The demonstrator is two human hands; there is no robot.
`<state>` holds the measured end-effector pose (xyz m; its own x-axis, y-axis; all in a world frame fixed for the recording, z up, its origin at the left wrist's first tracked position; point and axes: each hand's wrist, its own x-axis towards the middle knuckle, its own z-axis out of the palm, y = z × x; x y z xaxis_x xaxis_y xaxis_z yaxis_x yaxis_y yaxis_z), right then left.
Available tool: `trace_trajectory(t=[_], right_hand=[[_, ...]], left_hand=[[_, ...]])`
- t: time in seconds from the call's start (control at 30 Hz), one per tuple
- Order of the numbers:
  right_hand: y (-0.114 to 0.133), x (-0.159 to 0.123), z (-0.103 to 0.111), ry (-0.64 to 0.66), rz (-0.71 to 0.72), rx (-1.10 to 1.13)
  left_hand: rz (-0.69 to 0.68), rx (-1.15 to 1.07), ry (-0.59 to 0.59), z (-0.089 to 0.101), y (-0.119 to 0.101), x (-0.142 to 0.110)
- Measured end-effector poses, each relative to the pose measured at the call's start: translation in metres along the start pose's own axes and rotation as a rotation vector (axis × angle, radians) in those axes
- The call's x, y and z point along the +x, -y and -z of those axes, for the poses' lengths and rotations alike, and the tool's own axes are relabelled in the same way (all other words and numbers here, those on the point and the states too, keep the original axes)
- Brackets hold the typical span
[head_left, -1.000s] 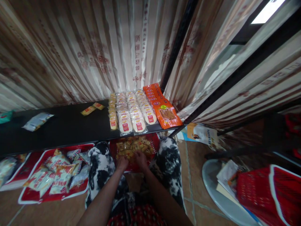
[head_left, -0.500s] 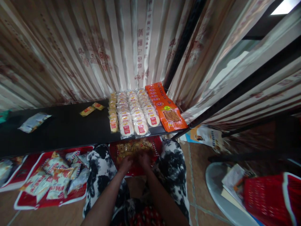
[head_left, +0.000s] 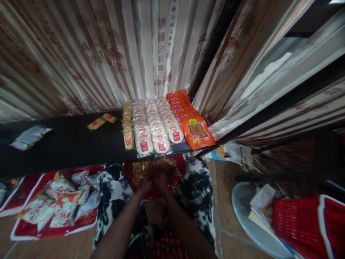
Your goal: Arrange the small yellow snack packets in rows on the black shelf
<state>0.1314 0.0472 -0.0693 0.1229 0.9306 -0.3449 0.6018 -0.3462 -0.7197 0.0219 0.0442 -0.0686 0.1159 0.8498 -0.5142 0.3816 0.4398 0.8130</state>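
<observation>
Both of my hands reach down between my knees into a red basket (head_left: 180, 172) that holds small yellow-wrapped snack packets (head_left: 138, 176). My left hand (head_left: 146, 183) and my right hand (head_left: 161, 180) are close together over the packets. Their fingers are dark and blurred, so what they hold, if anything, cannot be made out. On the black shelf (head_left: 67, 147) just above stand overlapping rows of round white rice crackers (head_left: 161, 144) in clear wrappers. A row of yellow packets (head_left: 128, 138) lies to their left, and orange snack bags (head_left: 198, 129) overlap to their right.
Two loose yellow packets (head_left: 97, 123) and a silvery bag (head_left: 31, 136) lie on the shelf's left part. Below, a red basket (head_left: 91, 221) holds several snack bags. At right stand a grey stool (head_left: 242, 212) with papers and another red basket (head_left: 296, 219). A curtain (head_left: 140, 46) hangs behind.
My right hand has shifted left, closer to my left hand within the basket. The view has turned slightly. The shelf goods look unchanged.
</observation>
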Motion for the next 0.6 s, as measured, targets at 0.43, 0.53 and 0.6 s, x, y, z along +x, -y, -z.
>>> trace_trajectory(t=[0.43, 0.53, 0.6], right_hand=[[0.0017, -0.0001, -0.0022, 0.065, 0.022, 0.097], [0.0027, -0.0010, -0.0043, 0.066, 0.009, 0.101], [0.0041, -0.0018, -0.0048, 0.068, -0.002, 0.113]], left_hand=[[-0.024, -0.150, 0.082, -0.0045, 0.0001, 0.0053], [-0.027, -0.122, 0.056, -0.0054, 0.0028, 0.0071], [-0.032, -0.115, 0.048, -0.0060, 0.0026, 0.0071]])
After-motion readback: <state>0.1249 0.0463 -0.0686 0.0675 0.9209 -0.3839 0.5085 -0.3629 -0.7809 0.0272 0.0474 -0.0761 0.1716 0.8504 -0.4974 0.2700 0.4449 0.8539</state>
